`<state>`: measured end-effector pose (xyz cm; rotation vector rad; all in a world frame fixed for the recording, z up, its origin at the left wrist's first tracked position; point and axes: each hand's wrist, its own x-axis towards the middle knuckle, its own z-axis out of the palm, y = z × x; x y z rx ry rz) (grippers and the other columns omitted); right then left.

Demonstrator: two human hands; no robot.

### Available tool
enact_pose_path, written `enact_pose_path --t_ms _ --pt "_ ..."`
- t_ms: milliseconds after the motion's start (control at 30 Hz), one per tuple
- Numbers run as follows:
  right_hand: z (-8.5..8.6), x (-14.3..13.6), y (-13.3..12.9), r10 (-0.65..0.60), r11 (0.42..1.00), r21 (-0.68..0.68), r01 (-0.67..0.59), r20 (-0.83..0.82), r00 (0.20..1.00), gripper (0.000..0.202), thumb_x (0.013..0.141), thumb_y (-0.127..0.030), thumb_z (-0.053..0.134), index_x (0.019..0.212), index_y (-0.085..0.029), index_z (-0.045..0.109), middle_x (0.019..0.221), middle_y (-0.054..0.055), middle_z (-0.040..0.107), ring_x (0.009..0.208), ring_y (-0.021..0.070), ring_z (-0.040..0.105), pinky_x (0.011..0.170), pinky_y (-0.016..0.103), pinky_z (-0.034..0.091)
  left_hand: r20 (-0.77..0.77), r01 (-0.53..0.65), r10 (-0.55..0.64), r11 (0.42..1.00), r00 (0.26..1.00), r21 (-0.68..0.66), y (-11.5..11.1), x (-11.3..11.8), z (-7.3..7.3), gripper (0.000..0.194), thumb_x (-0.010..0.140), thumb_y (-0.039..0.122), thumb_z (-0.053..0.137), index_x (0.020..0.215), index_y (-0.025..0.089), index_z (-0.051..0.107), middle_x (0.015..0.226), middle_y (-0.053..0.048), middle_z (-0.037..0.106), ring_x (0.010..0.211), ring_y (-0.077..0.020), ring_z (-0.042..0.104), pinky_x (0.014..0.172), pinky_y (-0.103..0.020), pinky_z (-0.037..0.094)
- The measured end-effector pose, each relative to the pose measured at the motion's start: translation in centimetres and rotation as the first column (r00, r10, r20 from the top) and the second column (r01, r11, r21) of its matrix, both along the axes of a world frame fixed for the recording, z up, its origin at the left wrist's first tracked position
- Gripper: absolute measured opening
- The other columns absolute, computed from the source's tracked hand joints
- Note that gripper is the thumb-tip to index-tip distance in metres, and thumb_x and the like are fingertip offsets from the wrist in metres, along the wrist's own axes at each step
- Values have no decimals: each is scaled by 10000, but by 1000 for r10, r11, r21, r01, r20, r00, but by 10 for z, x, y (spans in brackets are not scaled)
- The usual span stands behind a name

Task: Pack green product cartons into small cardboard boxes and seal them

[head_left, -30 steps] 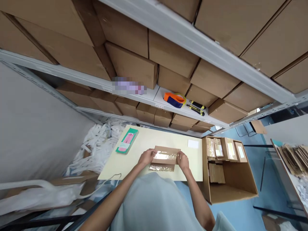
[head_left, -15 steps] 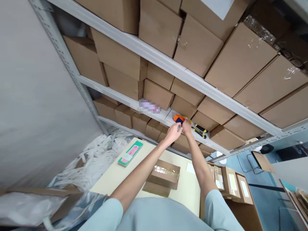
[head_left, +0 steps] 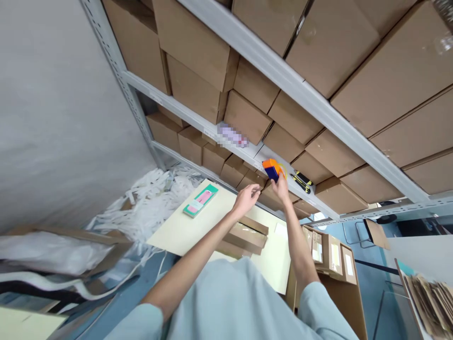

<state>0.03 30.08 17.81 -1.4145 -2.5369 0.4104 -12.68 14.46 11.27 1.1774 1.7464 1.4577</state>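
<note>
My right hand (head_left: pixel 281 187) grips an orange and dark blue tape dispenser (head_left: pixel 272 169) at the edge of the grey shelf (head_left: pixel 255 150). My left hand (head_left: pixel 247 199) hangs over the far edge of the cream table (head_left: pixel 177 215), its fingers a little curled and apart, touching nothing. Right of the dispenser, black and yellow cutters (head_left: pixel 301 181) lie on the shelf. A flat cardboard box (head_left: pixel 247 236) with shiny tape is on the table below my hands. To its left lies a green and pink package (head_left: pixel 200 200).
Brown boxes (head_left: pixel 191 80) fill the shelves ahead. A pixelated purple item (head_left: pixel 231 134) lies on the shelf. White paper strips (head_left: pixel 141 189) are heaped at the left. An open carton (head_left: pixel 343 302) with smaller boxes stands at the right.
My left hand has moved away from the dispenser, down and left. My right hand still has it, and more of its orange and blue body shows. The view has shifted.
</note>
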Motion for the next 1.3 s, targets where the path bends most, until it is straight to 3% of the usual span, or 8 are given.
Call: enact_pose_path --t_ms 67,167,333,500,767,1000,1167,1300 --pt "-27 19 -52 -11 988 -153 -37 -299 954 486 1072 -374 602 1497 -140 600 1344 188 810 1182 315 782 1071 442 638 115 -24 18 999 993 44 -33 6 -17 333 1057 287 695 1369 187 754 1372 -148 849 1210 -264 843 1150 -448 683" --pt "-62 38 -134 -116 898 -410 -161 -572 812 531 1050 -568 658 1402 -170 655 1336 168 823 1220 304 781 1126 441 634 227 -22 1 996 974 89 -82 18 -35 292 1020 356 739 1264 199 772 1265 -119 855 1094 -251 852 1052 -434 724" --pt "-71 37 -214 -376 764 -609 -214 -689 619 687 951 -665 850 1438 -205 696 1316 117 846 1233 299 780 1237 471 578 199 -35 18 996 980 85 -139 27 -33 246 1020 384 745 1191 218 805 1180 -75 833 1015 -233 859 1001 -408 744" --pt "-50 36 -234 -370 774 -597 -213 -698 613 659 931 -661 899 1391 -220 730 1408 121 828 1306 301 774 1253 463 584 166 -52 32 992 986 114 -167 20 -3 232 1064 380 721 1207 225 816 1216 -75 815 1018 -225 856 1012 -391 753" --pt "-32 33 -242 -363 756 -624 -195 -649 668 702 894 -803 886 1240 -199 806 1273 126 882 1204 333 833 1128 476 672 47 127 -133 986 990 109 -181 -8 27 250 1072 403 701 1177 231 849 1176 -82 821 975 -215 804 966 -374 717" --pt "-33 44 -243 -267 711 -647 -274 -610 746 734 910 -864 839 1264 -225 769 1148 102 894 1070 312 864 1029 458 708 156 24 -28 999 987 28 -162 -42 61 469 1040 596 687 1258 212 843 1246 -125 816 1016 -227 770 842 -330 660" --pt "-30 63 -248 -169 734 -623 -269 -553 816 786 933 -875 810 1382 -232 754 1322 113 864 1214 328 830 1105 477 683 105 166 -157 983 982 -77 -142 -58 93 461 969 659 742 1088 237 883 1180 -102 840 1000 -237 756 802 -311 628" --pt "-29 75 -248 -127 726 -625 -287 -532 837 734 1004 -803 789 1464 -234 729 1409 119 839 1253 331 815 1148 492 669 109 257 -242 953 964 -159 -133 -59 97 489 925 696 770 1052 240 893 1121 -87 849 896 -219 737 772 -312 614"
